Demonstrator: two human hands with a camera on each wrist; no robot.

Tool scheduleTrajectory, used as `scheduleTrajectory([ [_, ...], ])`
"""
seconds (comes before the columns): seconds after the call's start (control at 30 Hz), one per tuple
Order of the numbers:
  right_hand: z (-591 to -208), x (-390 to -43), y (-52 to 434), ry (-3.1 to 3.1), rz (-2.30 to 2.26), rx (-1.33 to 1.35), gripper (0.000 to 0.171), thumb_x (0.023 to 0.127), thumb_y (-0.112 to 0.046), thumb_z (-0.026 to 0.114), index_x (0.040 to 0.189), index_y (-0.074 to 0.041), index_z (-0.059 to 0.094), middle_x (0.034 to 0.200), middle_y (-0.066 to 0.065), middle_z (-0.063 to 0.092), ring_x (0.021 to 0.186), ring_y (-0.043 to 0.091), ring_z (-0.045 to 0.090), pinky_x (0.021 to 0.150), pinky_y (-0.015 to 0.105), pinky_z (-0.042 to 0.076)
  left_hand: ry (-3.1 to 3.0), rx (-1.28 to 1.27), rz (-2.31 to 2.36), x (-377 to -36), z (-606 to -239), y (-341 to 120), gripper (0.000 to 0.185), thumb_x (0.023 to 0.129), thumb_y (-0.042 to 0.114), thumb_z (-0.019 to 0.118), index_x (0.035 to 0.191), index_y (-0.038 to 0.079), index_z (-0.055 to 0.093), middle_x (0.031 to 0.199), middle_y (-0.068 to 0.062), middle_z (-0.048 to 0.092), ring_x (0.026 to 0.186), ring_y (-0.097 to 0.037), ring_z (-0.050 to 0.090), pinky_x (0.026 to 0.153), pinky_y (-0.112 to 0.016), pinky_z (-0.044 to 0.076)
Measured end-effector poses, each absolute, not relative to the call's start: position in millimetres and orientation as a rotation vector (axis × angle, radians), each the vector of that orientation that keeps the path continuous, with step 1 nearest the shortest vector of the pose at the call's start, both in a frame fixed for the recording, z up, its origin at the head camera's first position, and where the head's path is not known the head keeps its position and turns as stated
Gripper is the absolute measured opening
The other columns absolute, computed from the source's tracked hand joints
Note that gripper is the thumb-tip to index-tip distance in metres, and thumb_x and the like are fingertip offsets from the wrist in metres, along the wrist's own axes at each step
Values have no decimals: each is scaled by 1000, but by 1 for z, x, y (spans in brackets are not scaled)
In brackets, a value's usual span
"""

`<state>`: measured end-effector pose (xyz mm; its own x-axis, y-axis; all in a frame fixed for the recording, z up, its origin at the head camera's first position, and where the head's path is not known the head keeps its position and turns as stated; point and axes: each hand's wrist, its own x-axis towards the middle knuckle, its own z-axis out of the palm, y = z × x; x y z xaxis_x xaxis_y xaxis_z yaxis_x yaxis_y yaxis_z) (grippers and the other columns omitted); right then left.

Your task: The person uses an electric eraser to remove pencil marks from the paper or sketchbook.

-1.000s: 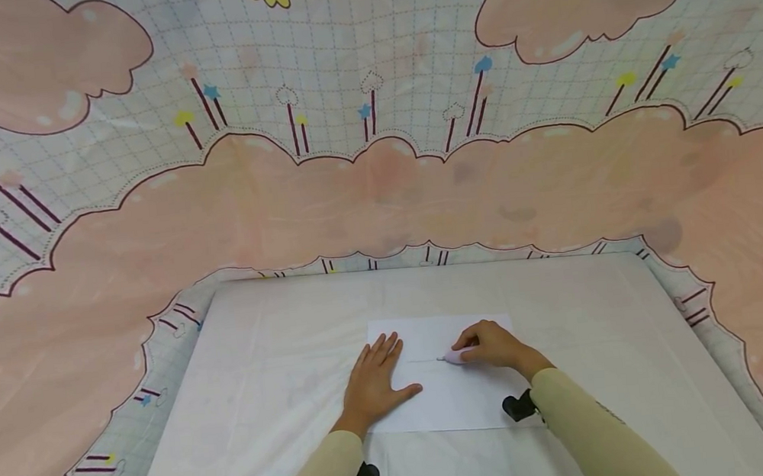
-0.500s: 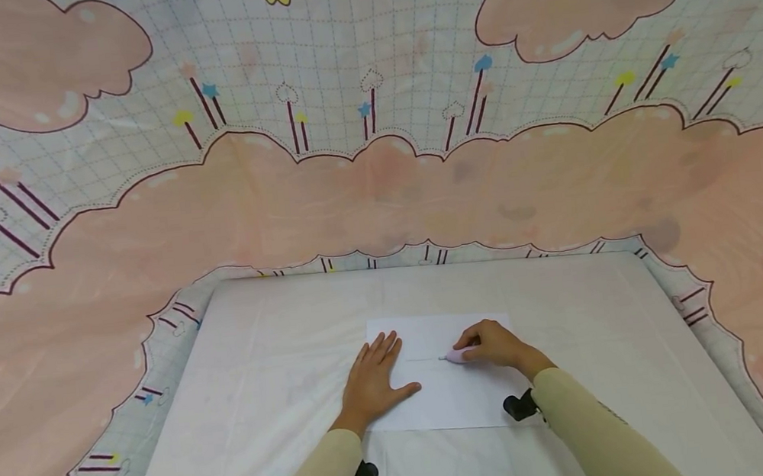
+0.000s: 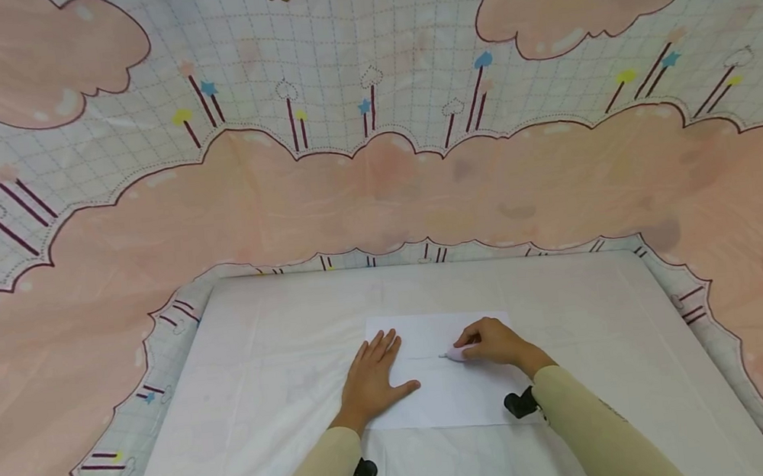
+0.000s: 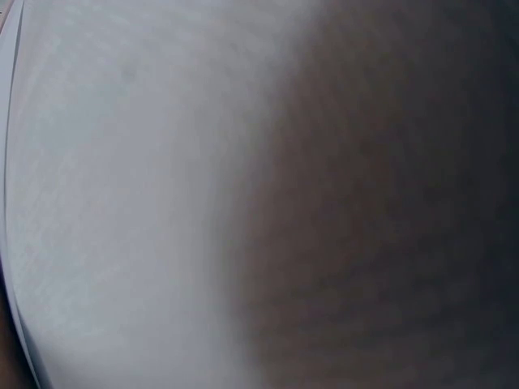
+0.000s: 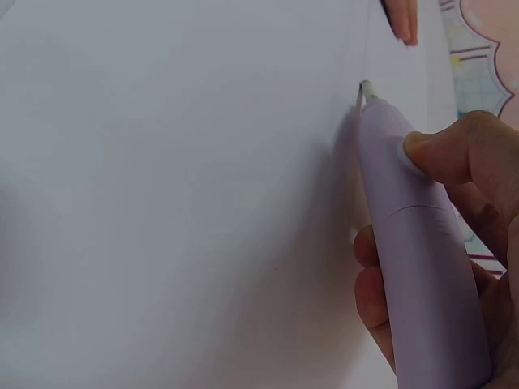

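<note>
Pen point(image 5: 418, 243) gripped in right hand point(image 3: 498, 343), lilac barrel pinched between thumb and curled fingers point(image 5: 454, 154), tip down on paper point(image 3: 438, 397). Faint drawn line on the sheet just ahead of the tip, running toward the left hand. In the head view, pen point(image 3: 457, 353) poking out leftward from the grip, its tip a short way from the left fingertips. Left hand point(image 3: 372, 383) pressed flat on the paper, fingers straight and spread, thumb out toward the pen, holding nothing. One left fingertip point(image 5: 403, 20) visible beyond the pen tip in the right wrist view. Paper lying beneath both hands on a white cloth point(image 3: 266, 402), its near edge just short of the wrists. Black camera mounts strapped under each wrist, one at the left sleeve point(image 3: 364, 472), one at the right point(image 3: 520, 404). Cream sleeves on both forearms. Cartoon-cloud backdrop point(image 3: 376, 185) behind the cloth, well away from the grip. Left wrist view blurred, nothing but white surface and shadow.
</note>
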<state>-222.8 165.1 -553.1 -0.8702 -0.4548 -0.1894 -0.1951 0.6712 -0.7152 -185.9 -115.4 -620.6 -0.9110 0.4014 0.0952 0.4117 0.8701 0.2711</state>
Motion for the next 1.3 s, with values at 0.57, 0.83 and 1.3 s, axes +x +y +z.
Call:
scheduleTrajectory([
  [0.57, -556, -225, 166, 2521, -1068, -534, 13, 86, -11, 73, 98, -7, 77, 98, 3, 74, 90, 13, 61, 78, 26, 51, -3060, -632, -460, -187, -617, -115, 95, 84, 77, 49, 154, 16, 34, 162, 3, 26, 152, -19, 16, 125, -42, 12],
  [0.83, -558, -227, 159, 2511, -1074, -533, 13, 85, -11, 74, 97, -7, 77, 98, 2, 73, 90, 12, 61, 78, 27, 51, -3071, -631, -441, -187, -616, -113, 95, 84, 78, 47, 155, 16, 33, 163, 4, 25, 152, -17, 15, 125, -41, 11],
  [1.3, -557, -227, 160, 2535, -1043, -504, 13, 85, -13, 74, 97, -9, 77, 98, 1, 73, 91, 13, 60, 80, 30, 51, -2932, -658, -436, -190, -624, -118, 74, 89, 57, 54, 149, 15, 45, 159, 2, 34, 150, -22, 22, 123, -44, 19],
])
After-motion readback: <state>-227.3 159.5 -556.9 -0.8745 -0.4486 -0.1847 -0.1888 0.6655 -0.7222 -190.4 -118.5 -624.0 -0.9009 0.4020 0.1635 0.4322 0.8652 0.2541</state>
